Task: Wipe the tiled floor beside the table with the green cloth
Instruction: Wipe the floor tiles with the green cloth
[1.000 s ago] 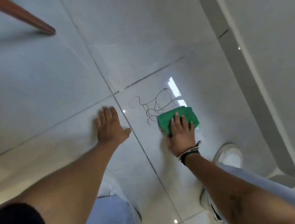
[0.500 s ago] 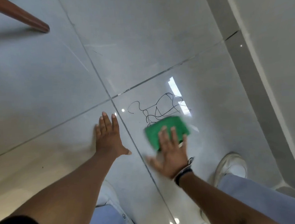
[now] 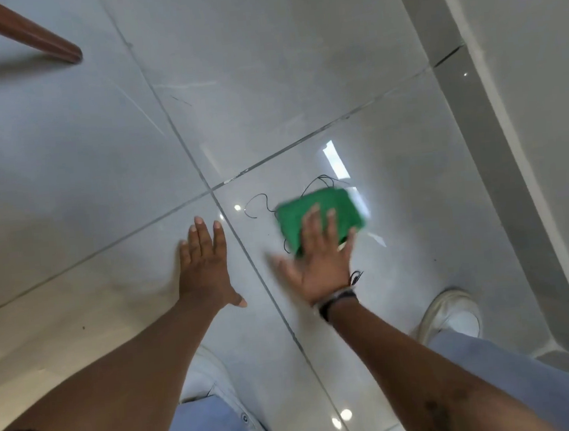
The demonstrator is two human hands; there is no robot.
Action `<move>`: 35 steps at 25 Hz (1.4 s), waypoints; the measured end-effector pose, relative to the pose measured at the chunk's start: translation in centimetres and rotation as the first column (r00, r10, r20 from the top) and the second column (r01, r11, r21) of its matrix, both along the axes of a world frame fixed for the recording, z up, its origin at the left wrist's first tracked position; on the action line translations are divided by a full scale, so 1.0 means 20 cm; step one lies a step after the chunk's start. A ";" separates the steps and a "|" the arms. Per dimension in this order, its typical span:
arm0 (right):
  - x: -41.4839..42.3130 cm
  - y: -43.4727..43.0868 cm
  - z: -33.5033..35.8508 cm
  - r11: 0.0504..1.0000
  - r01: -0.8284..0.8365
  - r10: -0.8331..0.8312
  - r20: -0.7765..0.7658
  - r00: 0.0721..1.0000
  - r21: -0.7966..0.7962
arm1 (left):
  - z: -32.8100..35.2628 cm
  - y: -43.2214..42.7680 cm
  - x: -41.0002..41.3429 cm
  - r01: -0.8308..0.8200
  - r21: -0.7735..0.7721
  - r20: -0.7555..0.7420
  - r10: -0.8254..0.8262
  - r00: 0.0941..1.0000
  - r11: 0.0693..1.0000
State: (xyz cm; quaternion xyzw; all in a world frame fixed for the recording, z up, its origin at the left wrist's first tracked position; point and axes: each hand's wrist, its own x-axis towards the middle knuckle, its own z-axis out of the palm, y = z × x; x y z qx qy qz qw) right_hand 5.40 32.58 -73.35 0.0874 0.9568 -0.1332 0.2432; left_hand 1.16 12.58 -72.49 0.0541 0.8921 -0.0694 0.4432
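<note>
A folded green cloth (image 3: 324,212) lies flat on the glossy grey tiled floor (image 3: 264,79). My right hand (image 3: 317,257) presses down on its near half with fingers spread, and is motion-blurred. The cloth covers most of a thin black scribble (image 3: 258,204) drawn on the tile; only loops at its left and top show. My left hand (image 3: 204,263) rests flat on the neighbouring tile, fingers together, holding nothing, just left of a grout line.
A brown wooden table leg (image 3: 37,39) touches the floor at the top left. A grey skirting and white wall (image 3: 509,127) run down the right side. My white shoes (image 3: 450,314) and light-blue trouser knees are at the bottom.
My right hand has pushed the cloth forward over the black scribble, hiding most of it. The left hand stays planted on the tile.
</note>
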 end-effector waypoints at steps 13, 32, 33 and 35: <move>-0.01 0.10 0.00 0.884 -0.459 0.453 -0.074 0.888 -0.094 | 0.02 0.04 0.00 0.089 -0.132 0.003 -0.089 0.996 0.987; -0.35 0.28 -0.08 0.981 -0.183 0.191 -0.146 0.971 0.067 | -0.01 0.01 0.03 0.084 -0.109 -0.040 -0.089 0.995 0.991; -0.41 0.11 -0.09 0.980 -0.200 0.199 -0.165 0.966 0.014 | -0.01 0.01 0.03 0.080 -0.110 -0.057 -0.087 0.995 0.991; -0.38 -0.06 -0.12 0.841 -0.540 0.522 -0.213 0.826 -0.032 | 0.00 0.00 0.03 0.077 -0.100 -0.057 -0.083 0.995 0.992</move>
